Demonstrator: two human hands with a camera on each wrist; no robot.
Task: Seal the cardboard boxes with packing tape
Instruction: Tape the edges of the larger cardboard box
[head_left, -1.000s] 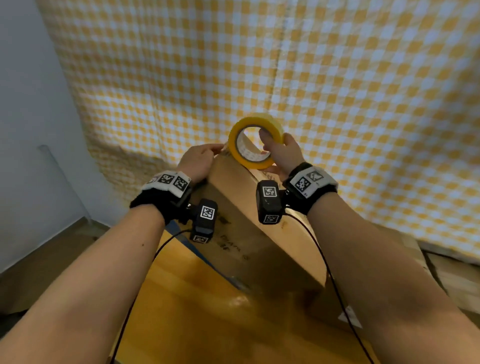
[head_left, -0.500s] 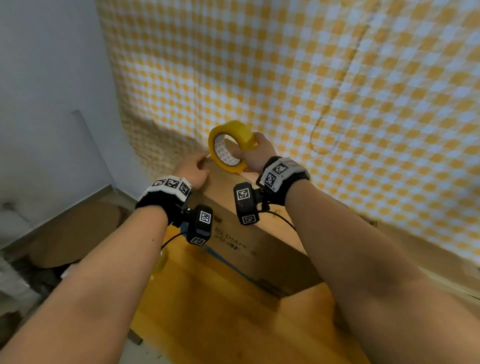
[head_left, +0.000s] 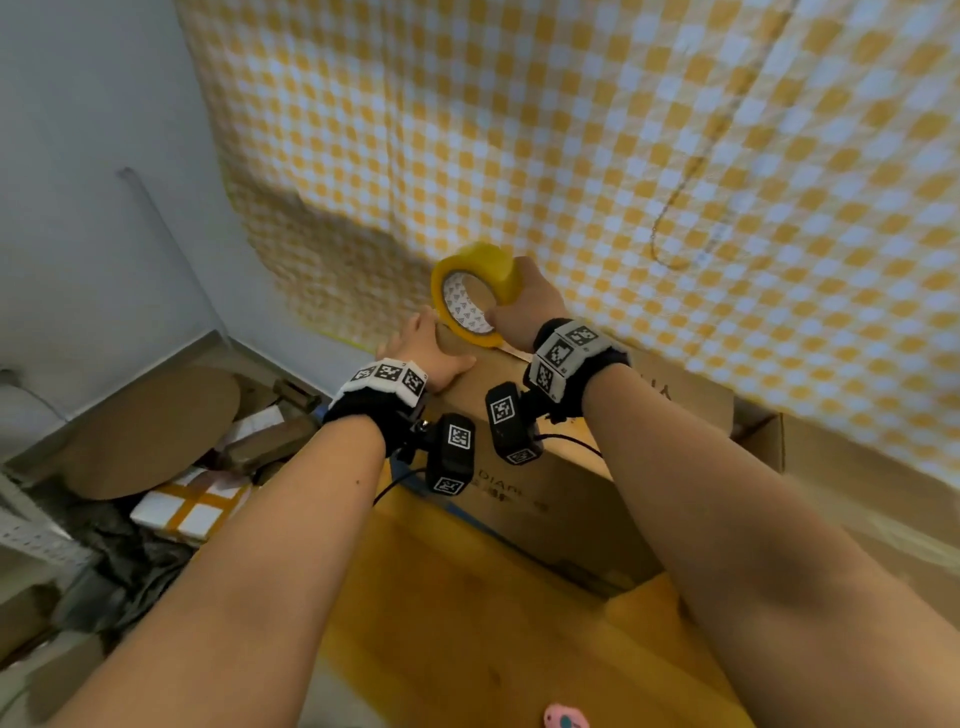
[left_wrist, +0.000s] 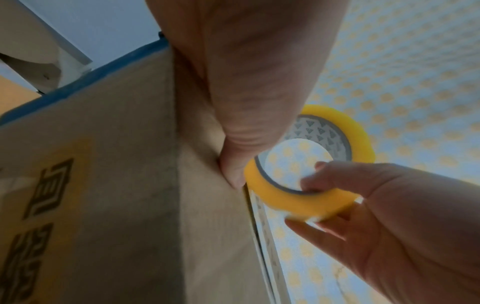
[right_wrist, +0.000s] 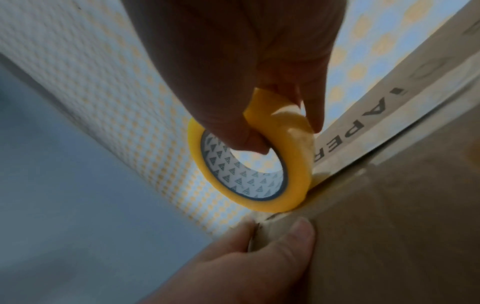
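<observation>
Right grip (head_left: 524, 306) clasps the roll (head_left: 475, 299), thumb in its core, at the far top corner of the box (head_left: 561, 483); left grip (head_left: 431, 353) pinches that corner just beside it. Best to pin the free end hard, then draw the roll across the top, low and taut.

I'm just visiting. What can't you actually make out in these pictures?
Loose end of the tape: head view, hidden behind the left hand and the tape roll; right wrist view, blurred.
Print on the box: head view, partly covered by the wrist cameras; left wrist view, blurred.
Pink thing: head view, cut off by the bottom edge.
</observation>
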